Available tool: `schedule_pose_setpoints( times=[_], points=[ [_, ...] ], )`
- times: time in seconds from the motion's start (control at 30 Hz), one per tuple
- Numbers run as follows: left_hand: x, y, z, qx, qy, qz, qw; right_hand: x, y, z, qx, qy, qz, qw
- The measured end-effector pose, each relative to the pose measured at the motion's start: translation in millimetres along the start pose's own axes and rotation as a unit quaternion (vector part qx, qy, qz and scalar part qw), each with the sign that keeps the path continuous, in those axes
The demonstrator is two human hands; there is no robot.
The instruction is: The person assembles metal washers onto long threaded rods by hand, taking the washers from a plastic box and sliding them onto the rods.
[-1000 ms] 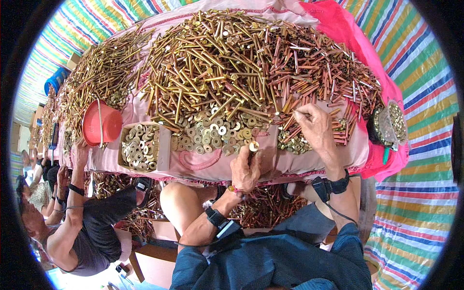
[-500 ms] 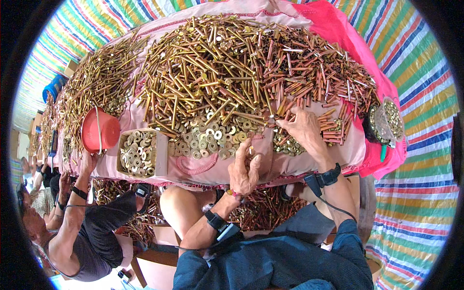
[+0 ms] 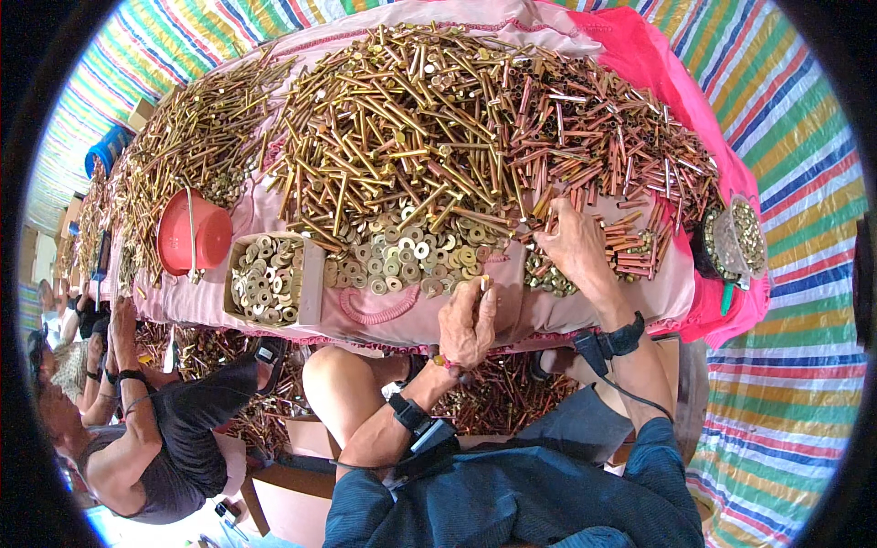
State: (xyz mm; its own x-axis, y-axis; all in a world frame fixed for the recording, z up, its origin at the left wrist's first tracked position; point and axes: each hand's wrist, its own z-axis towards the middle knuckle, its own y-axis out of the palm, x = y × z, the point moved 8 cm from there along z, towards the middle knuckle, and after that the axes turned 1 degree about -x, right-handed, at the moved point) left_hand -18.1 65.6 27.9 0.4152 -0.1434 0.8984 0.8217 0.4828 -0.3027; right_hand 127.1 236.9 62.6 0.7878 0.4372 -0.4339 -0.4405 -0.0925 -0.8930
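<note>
fingers of the left hand [image 3: 468,326] pinch a small metal piece [image 3: 485,282] between thumb and finger; the hand and piece are positioned on the near side of the bolt pile [image 3: 393,128], apart from it. fingers of the right hand [image 3: 579,248] are bent toward the thumb, with the tips at the near right corner of the bolt pile; whether they grip a part cannot be told. loose washers [image 3: 402,260] lie along the near edge of the bolt pile. small gold-coloured parts [image 3: 548,277] lie to its near right. tubes [image 3: 621,137] adjoin the bolt pile on the right. a box [image 3: 311,283] of washers stands to its near left, and a red bucket [image 3: 208,236] is farther left.
</note>
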Motion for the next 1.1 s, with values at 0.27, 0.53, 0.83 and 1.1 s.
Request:
schedule_pose_setpoints(
  times=[0.27,0.53,0.83,1.1],
  points=[
    [1,1,2,-0.012,0.056,0.002,0.998,-24,-10,-17,-0.055,0.071,0.394,0.915],
    [0,2,1,-0.011,0.045,-0.007,0.999,-84,-13,-47,-0.033,-0.088,0.480,0.872],
    [-18,5,-10,-0.010,-0.014,-0.007,1.000,-102,-14,-60,-0.078,-0.280,0.216,0.932],
    [-10,1,-4,-0.002,-0.011,-0.031,0.999,-45,-25,-56,-0.112,-0.226,0.078,0.964]
  ],
)
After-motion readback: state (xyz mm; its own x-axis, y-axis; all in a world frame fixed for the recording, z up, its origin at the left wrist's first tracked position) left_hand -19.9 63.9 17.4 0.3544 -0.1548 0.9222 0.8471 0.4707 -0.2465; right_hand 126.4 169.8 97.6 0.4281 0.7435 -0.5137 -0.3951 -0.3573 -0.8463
